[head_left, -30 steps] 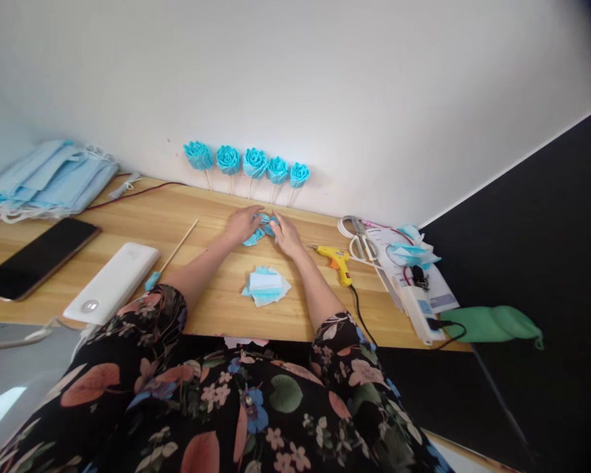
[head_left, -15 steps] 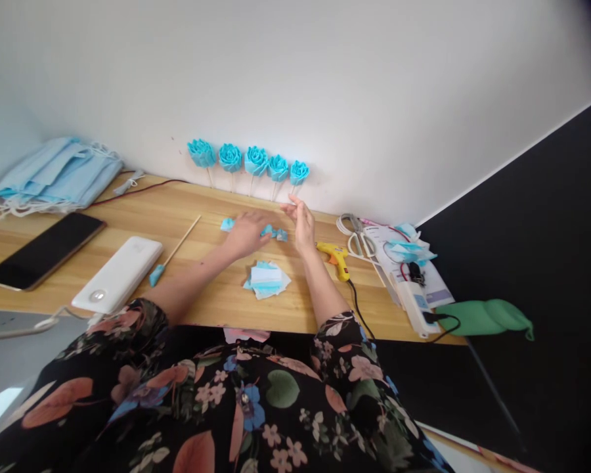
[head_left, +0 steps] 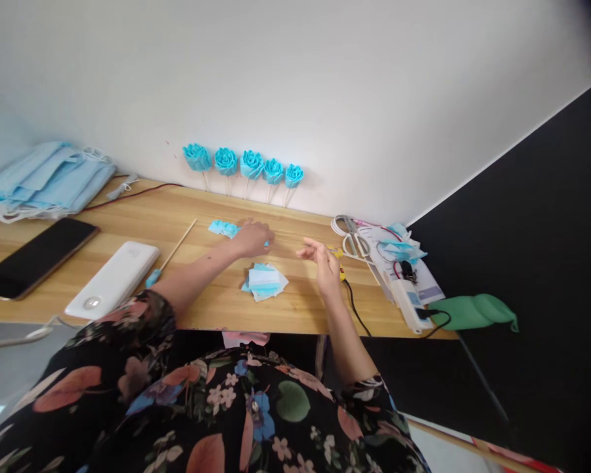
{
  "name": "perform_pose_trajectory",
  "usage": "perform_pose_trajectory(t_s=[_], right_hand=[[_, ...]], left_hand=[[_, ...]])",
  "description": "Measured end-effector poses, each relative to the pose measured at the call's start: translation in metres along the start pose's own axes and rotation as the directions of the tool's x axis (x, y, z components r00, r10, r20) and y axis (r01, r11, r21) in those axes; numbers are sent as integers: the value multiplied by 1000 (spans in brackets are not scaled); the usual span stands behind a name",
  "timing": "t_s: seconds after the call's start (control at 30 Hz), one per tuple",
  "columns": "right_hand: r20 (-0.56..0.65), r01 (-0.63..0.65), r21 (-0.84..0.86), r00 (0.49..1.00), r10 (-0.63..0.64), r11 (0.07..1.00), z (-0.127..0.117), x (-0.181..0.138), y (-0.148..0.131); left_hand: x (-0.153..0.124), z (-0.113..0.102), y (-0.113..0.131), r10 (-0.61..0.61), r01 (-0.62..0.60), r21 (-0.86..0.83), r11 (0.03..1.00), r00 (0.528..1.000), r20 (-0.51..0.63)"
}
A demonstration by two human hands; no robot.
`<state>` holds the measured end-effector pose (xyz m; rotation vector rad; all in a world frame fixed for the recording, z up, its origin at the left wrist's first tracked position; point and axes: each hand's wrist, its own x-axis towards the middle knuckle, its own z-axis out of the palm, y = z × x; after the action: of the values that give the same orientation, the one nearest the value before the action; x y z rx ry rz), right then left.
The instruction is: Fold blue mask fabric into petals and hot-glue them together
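Note:
My left hand [head_left: 252,238] rests on the wooden table [head_left: 187,223] with its fingers curled over small blue folded pieces [head_left: 223,228], some showing to its left. My right hand [head_left: 322,261] hovers above the table near the yellow glue gun [head_left: 339,260], fingers loosely apart and holding nothing. A small stack of cut blue and white squares [head_left: 265,281] lies between my forearms. Several blue fabric roses on sticks [head_left: 246,164] lean against the wall behind.
A wooden skewer with a blue tip [head_left: 171,255], a white power bank [head_left: 112,280] and a dark phone [head_left: 34,257] lie at left. Blue face masks [head_left: 44,179] are piled far left. Scissors [head_left: 349,231], a power strip [head_left: 412,303] and scraps sit at right.
My right hand has left the blue pieces, lifting and pulling back toward the glue gun. My left hand has slid the pieces slightly left and stays on them.

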<state>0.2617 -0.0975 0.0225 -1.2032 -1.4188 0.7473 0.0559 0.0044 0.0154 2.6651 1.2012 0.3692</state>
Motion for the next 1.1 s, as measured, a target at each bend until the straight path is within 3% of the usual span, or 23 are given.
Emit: perform_pose_trajectory(t_s=[0.07, 0.17, 0.23, 0.3, 0.5, 0.67, 0.83, 0.97, 1.1], right_hand=[[-5, -14, 14, 1000, 14, 1000, -2, -4, 8], [25, -25, 31, 999, 25, 999, 4, 3, 15], [87, -33, -2, 996, 33, 999, 11, 12, 15], [180, -11, -88, 983, 27, 996, 20, 24, 14], [409, 215, -366, 911, -52, 906, 55, 62, 21], [516, 334, -409, 852, -86, 849, 84, 83, 47], [518, 286, -308, 851, -92, 907, 87, 80, 53], [433, 139, -181, 900, -48, 974, 77, 73, 48], [344, 113, -175, 938, -47, 978, 72, 71, 47]], left_hand=[[-13, -16, -15, 15, -22, -209, 978, 999, -32], [-29, -35, -41, -155, 84, -362, 928, 973, -171], [-37, -36, -56, -269, 179, -340, 923, 933, -240], [-43, -30, -66, -296, 214, -290, 933, 914, -277], [-46, -3, -64, -211, 153, -224, 963, 942, -260], [-43, 4, -59, -218, 170, -196, 966, 941, -260], [-42, 5, -66, -340, 311, -142, 940, 896, -285], [-40, 5, -67, -370, 306, -239, 922, 877, -307], [-42, 2, -67, -404, 303, -290, 908, 816, -414]])
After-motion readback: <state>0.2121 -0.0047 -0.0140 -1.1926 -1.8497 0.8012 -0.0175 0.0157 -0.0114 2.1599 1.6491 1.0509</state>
